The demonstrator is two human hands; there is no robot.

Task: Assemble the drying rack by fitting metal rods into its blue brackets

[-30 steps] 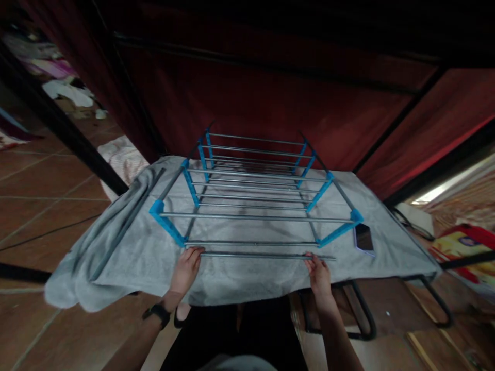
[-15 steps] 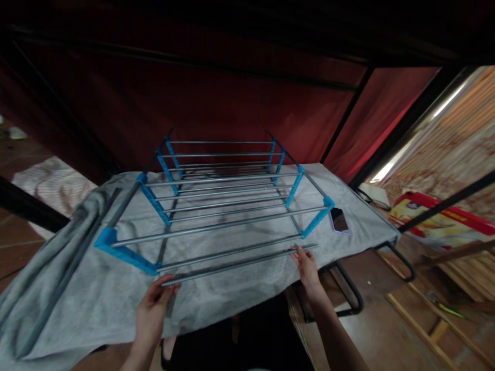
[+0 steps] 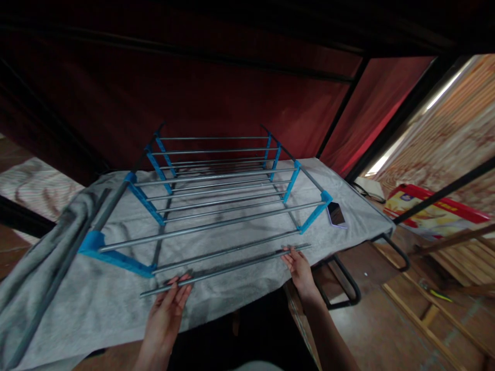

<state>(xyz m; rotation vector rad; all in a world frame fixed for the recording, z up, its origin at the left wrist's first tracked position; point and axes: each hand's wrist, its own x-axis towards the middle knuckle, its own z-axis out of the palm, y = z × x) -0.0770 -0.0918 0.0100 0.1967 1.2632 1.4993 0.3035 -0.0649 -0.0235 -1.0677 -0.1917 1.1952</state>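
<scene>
A thin grey metal tube [image 3: 235, 266] runs crosswise in front of me, over the grey blanket. My left hand [image 3: 168, 304] grips it a little in from its left end, fingers closed around it. Near the other end, my right hand [image 3: 297, 265] holds the same tube between thumb and fingers. Just beyond it stands a rack of grey tubes joined by blue plastic connectors [image 3: 118, 255]. The rack's nearest lower bar [image 3: 232, 251] lies almost parallel to the held tube. At the front right, another blue connector [image 3: 315, 214] joins the upper and lower bars.
A phone [image 3: 337, 214] lies on the blanket [image 3: 247, 304] right of the rack. One long loose tube [image 3: 50, 293] rests at the left beside bunched blanket folds. Dark red fabric [image 3: 216, 98] hangs behind. A red and yellow box [image 3: 433, 211] and wooden frames [image 3: 429, 314] are at the right.
My left hand has slid inward along the tube, so more of its left end sticks out. The tube has shifted slightly left and toward me. The view has moved a little.
</scene>
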